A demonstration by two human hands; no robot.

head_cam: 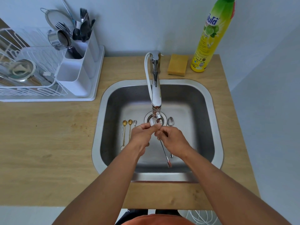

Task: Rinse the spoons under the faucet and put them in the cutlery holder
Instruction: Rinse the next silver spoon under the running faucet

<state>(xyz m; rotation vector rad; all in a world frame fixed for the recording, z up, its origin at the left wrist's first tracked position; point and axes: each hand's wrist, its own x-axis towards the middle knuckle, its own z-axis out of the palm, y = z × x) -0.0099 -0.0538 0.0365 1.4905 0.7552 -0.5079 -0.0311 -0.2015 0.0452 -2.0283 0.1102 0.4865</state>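
step: rinsing one spoon (164,150) under faucet (156,88) | left hand (142,133) pinches and rubs its bowl, right hand (170,137) pinches its thin steel handle | four spoons on sink (203,101) floor beside hands: two gold, two silver | next, likely: carry it far left to white plastic holder (74,75)

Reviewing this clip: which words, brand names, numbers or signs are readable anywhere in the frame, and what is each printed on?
Large blue brand lettering in non-Latin script: on the upper label of the green and yellow bottle, behind the sink; I cannot transcribe it reliably.
"790": seemingly a volume figure, low on the same bottle, only partly legible.
Small print and symbols on the bottle: too small to read.
Nothing else carries text.
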